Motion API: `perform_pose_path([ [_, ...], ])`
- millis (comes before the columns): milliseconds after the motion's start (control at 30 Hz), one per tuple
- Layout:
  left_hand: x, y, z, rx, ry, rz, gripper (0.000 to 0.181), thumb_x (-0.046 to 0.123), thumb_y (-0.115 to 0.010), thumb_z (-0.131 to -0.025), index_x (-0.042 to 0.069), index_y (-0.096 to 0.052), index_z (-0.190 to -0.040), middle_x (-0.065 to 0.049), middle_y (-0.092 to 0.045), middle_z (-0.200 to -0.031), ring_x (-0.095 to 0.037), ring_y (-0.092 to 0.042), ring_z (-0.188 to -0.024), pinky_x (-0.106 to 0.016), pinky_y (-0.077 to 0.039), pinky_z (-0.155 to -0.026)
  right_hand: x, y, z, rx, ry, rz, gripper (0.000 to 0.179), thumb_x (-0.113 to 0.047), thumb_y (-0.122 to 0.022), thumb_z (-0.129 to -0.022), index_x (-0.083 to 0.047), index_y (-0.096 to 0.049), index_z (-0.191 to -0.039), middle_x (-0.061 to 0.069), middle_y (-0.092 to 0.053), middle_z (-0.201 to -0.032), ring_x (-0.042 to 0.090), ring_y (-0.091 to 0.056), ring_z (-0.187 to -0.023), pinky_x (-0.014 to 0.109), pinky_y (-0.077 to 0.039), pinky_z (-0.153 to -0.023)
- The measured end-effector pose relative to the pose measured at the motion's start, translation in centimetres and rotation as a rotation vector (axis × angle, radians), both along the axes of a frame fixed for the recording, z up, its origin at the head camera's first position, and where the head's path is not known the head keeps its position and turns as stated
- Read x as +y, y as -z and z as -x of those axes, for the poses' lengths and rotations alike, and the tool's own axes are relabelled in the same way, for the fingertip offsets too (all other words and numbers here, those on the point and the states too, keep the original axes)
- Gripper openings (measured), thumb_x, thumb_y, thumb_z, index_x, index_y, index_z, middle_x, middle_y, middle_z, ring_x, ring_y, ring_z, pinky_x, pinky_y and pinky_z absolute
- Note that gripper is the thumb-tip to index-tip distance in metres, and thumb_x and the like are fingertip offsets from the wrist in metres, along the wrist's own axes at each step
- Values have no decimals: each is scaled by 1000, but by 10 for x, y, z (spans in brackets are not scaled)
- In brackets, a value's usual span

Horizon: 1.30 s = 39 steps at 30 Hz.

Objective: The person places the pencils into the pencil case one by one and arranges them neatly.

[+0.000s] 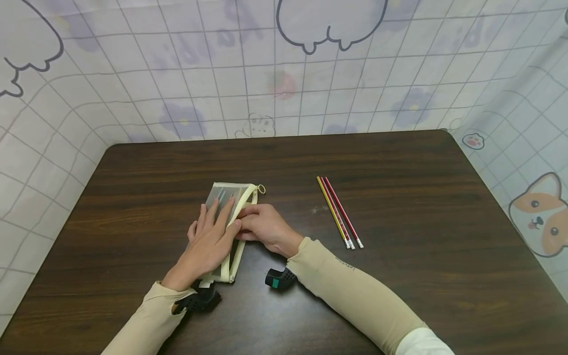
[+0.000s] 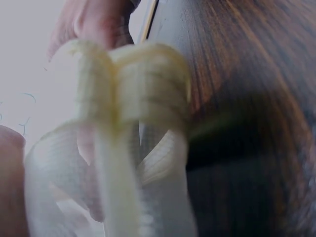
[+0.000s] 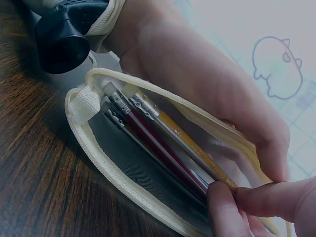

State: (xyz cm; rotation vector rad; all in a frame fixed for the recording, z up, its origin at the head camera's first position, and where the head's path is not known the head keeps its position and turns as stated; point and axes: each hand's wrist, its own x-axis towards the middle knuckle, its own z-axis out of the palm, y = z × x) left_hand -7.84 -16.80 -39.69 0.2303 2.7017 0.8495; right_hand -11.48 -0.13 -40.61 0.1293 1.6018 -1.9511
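Note:
My left hand [image 1: 208, 246] rests with its fingers spread along the outside of a see-through mesh pencil case [image 1: 225, 188] edged with pale yellow zipper tape. In the right wrist view the case gapes, and several pencils lie inside with their silver ferrules toward the near end. My right hand [image 1: 266, 229] reaches in at the opening, and its thumb and fingertips [image 3: 224, 210] pinch a yellow pencil [image 3: 185, 140]. Beside it lies a dark red pencil [image 3: 155, 138]. The left thumb is close to the right fingertips at the case's rim.
One yellow pencil [image 1: 330, 207] and two red pencils [image 1: 343, 212] lie side by side on the dark wooden table [image 1: 426, 207], right of the case. A zipper ring [image 1: 262, 189] sticks out at the case's far corner. A patterned cloth [image 1: 248, 74] hangs behind the table.

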Motion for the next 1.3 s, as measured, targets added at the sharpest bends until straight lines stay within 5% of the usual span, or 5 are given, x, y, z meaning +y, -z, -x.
perform_pose_path([
  [467, 0, -3, 0, 6, -8, -10, 67, 62, -23, -109, 35, -7, -168, -17, 2, -176, -46, 16, -161, -76, 1, -118, -4, -2, -2, 4, 12, 4, 36, 4, -55, -101, 11, -61, -136, 28, -67, -132, 33, -72, -119, 39, -59, -98],
  [733, -1, -6, 0, -2, -8, -20, 68, 62, -24, -109, 33, -8, -168, -16, 2, -177, -46, 17, -161, -75, 2, -119, -2, -4, -4, 35, -58, 21, 32, 4, -56, -99, 12, -64, -129, 30, -71, -123, 23, -77, -102, 40, -61, -94],
  [1033, 0, -8, 0, -4, -4, -23, 68, 63, -23, -108, 33, -8, -168, -16, 4, -177, -46, 17, -161, -75, 1, -118, 4, -10, -5, 34, -76, 30, 30, 3, -57, -100, 12, -63, -128, 32, -70, -125, 27, -77, -107, 42, -61, -95],
  [1300, -1, -6, 0, -8, -9, -12, 67, 62, -23, -109, 34, -7, -168, -16, 4, -176, -47, 16, -161, -75, 1, -118, 19, -22, -2, 64, -68, -4, 23, 2, -59, -99, 10, -69, -119, 18, -78, -104, 11, -75, -79, 36, -64, -85],
])
